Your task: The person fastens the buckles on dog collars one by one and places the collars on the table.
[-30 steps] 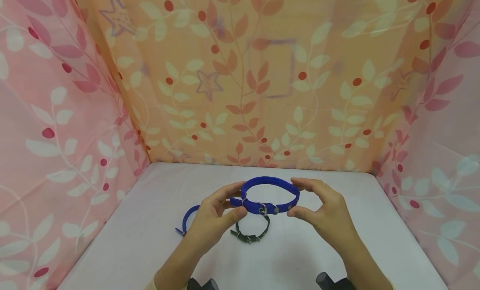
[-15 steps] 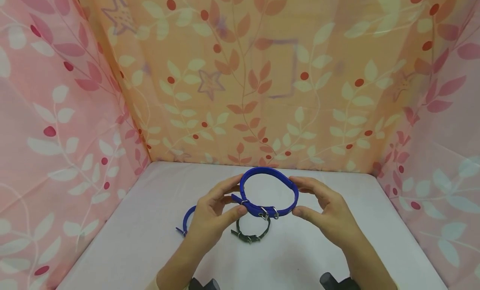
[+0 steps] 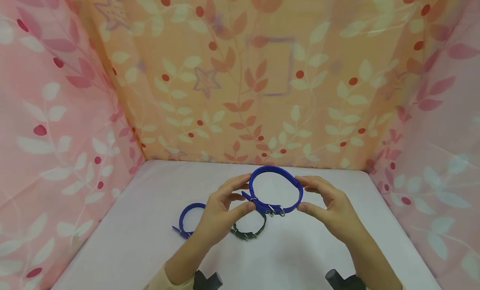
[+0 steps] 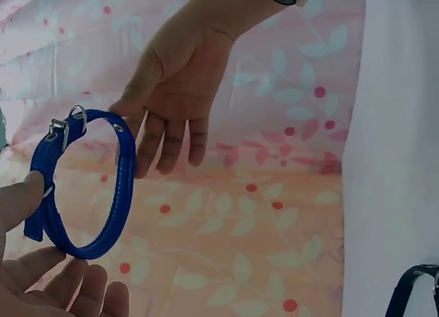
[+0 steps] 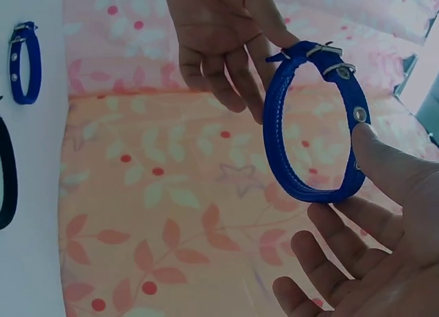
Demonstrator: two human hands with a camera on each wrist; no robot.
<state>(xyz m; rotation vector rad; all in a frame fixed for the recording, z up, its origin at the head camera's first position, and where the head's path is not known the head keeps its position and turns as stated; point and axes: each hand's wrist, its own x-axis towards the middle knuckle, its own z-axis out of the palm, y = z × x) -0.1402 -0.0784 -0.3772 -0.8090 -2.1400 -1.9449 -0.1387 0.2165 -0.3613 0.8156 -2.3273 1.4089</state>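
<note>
A buckled blue pet collar is held up above the table as a round loop. Its metal buckle and D-ring show, along with eyelets in the strap. My left hand pinches the left side, close to the strap's loose tip, thumb in front and fingers behind. On the opposite side, my right hand holds the band between thumb and fingertips. Behind my left wrist lies another blue collar, partly covered. A black-looking thin collar rests on the table below the held one, partly hidden by my left hand.
The white table ends at an orange leaf-patterned cloth at the back. Pink patterned cloths stand along the left and right. Dark wrist mounts show at the bottom edge.
The held blue collar has risen slightly and tilted, so its loop looks rounder. Both hands have shifted a little right in the view, uncovering more of the blue collar on the table.
</note>
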